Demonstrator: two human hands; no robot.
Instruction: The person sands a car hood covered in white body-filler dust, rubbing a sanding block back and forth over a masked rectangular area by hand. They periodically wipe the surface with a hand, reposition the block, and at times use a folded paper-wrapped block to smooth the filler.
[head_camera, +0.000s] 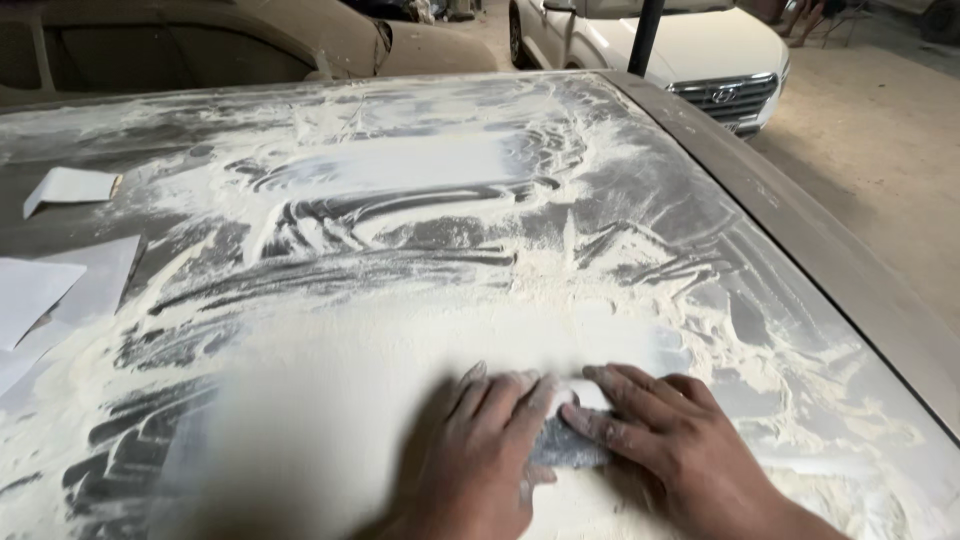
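Note:
Both my hands press flat on a grey sanding sheet (568, 447) that lies on a dusty car panel (420, 250). My left hand (480, 455) covers the sheet's left part, fingers spread forward and blurred by motion. On the right part rests my right hand (670, 440), its fingers pointing left across the sheet. Pale sanding dust coats the panel all round, with dark swept streaks showing through it.
Folded white paper sheets (70, 185) (60, 290) lie at the panel's left side. The panel's right edge (800, 220) drops off toward a sandy floor. A white car (690, 50) and a dust-covered car (250, 40) stand beyond the far edge.

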